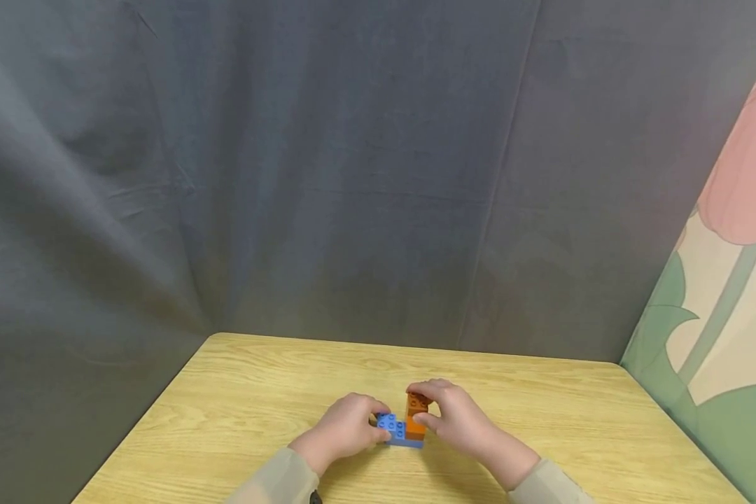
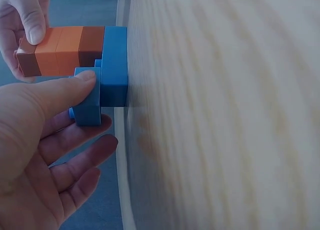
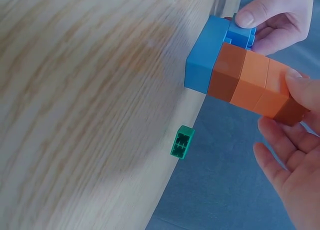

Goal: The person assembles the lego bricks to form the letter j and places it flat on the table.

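Observation:
A blue base brick lies flat on the wooden table. On its left half sits a small blue brick, and my left hand pinches it, thumb on one side. On the right half stands a stack of orange and brown bricks. My right hand grips that stack near its top, between thumb and fingers.
A small green brick shows at the table's edge in the right wrist view; the head view does not show it. A grey cloth hangs behind the table. A flowered panel stands at the right.

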